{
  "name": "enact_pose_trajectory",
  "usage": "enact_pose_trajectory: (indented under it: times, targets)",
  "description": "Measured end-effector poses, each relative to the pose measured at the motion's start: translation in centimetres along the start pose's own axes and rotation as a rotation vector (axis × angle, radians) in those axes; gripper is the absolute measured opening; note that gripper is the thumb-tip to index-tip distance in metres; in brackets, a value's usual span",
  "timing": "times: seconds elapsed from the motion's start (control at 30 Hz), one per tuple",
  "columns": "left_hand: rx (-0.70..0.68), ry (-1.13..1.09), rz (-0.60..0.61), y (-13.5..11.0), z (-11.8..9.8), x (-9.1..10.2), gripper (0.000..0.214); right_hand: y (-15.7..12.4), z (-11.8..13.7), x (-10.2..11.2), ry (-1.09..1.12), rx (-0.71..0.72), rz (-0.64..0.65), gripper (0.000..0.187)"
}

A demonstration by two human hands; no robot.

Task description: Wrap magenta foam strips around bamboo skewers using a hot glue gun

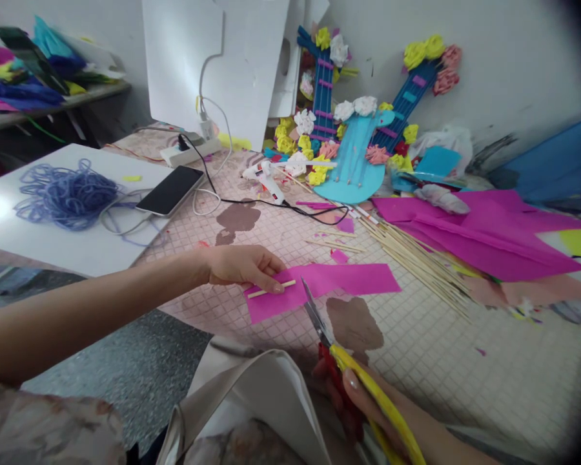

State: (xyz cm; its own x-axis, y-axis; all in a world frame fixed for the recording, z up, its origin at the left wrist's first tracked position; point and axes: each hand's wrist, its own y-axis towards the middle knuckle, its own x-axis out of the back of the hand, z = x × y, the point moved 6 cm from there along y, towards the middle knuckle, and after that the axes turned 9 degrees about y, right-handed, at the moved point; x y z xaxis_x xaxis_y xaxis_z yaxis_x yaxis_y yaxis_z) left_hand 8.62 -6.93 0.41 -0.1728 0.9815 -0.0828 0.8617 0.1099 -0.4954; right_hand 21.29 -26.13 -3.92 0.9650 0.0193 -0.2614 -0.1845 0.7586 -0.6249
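My left hand rests on the left end of a magenta paper strip lying on the patterned tablecloth. Its fingers are closed, pinning a short wooden stick against the paper. My right hand is low at the bottom edge and grips scissors with yellow and red handles. The scissor blades point up and touch the lower edge of the strip just right of the stick. A grey cloth on my lap hides part of the right hand.
A bundle of thin wooden skewers lies right of the strip, beside large magenta sheets. A glue gun and its black cord, a phone, purple cord loops and paper guitars with flowers sit farther back.
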Motion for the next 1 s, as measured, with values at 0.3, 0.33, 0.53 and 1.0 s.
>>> enact_pose_trajectory:
  times: [0.3, 0.33, 0.53, 1.0]
  targets:
    - [-0.017, 0.005, 0.014, 0.06, 0.27, 0.14, 0.026, -0.33, 0.00, -0.18, 0.007, -0.014, 0.024, 0.054]
    - [-0.016, 0.007, 0.016, 0.07, 0.28, 0.13, 0.027, -0.31, -0.09, -0.22, 0.027, -0.013, 0.035, 0.054]
    - [-0.014, 0.014, 0.003, 0.09, 0.21, 0.15, 0.029, -0.31, -0.03, -0.22, 0.062, 0.010, 0.018, 0.050]
    - [-0.010, 0.003, 0.007, 0.23, 0.30, 0.20, 0.023, -0.28, 0.23, -0.39, 0.026, -0.042, -0.005, 0.051]
